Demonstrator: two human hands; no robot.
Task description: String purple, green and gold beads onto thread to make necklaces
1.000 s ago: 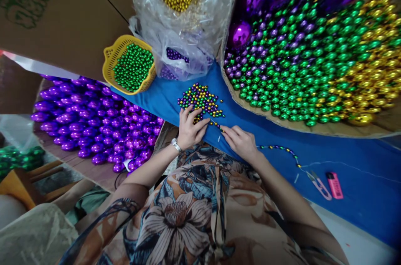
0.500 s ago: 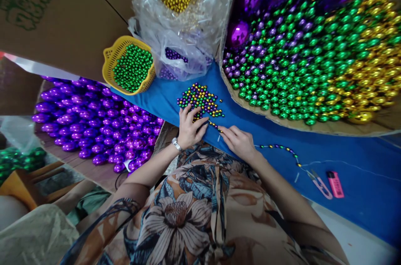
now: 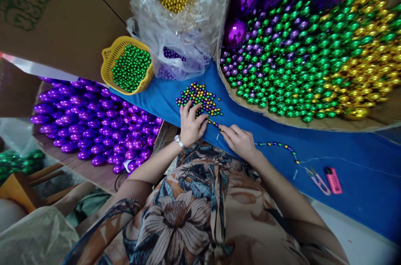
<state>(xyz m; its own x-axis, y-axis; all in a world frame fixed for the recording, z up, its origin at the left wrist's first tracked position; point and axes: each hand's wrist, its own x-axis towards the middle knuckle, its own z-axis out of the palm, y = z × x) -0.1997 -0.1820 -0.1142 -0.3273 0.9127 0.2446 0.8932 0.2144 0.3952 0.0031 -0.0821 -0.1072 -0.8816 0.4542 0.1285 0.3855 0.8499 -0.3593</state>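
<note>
A loose pile of small purple, green and gold beads (image 3: 198, 94) lies on the blue cloth. My left hand (image 3: 191, 126) rests at its near edge, with thumb and index finger pinched on a small green bead and the other fingers reaching over the pile. My right hand (image 3: 238, 139) is closed, fingertips gripping a thin strand threaded with a few beads (image 3: 214, 123); the strand's tip points toward the left fingertips. Beyond the right hand the bead string (image 3: 280, 145) curves away over the cloth to a thin clear thread.
Pink-handled snips (image 3: 320, 182) and a pink lighter (image 3: 333, 180) lie on the right. Green beads fill a yellow basket (image 3: 106, 71). Behind are plastic bags (image 3: 200, 10) of gold and purple beads. Cardboard boxes of shiny balls (image 3: 282, 69) and purple ornaments (image 3: 94, 123) flank the cloth.
My left thumb and index finger have come together on a bead by the strand's tip. My right hand stays in about the same place. The view has shifted slightly.
</note>
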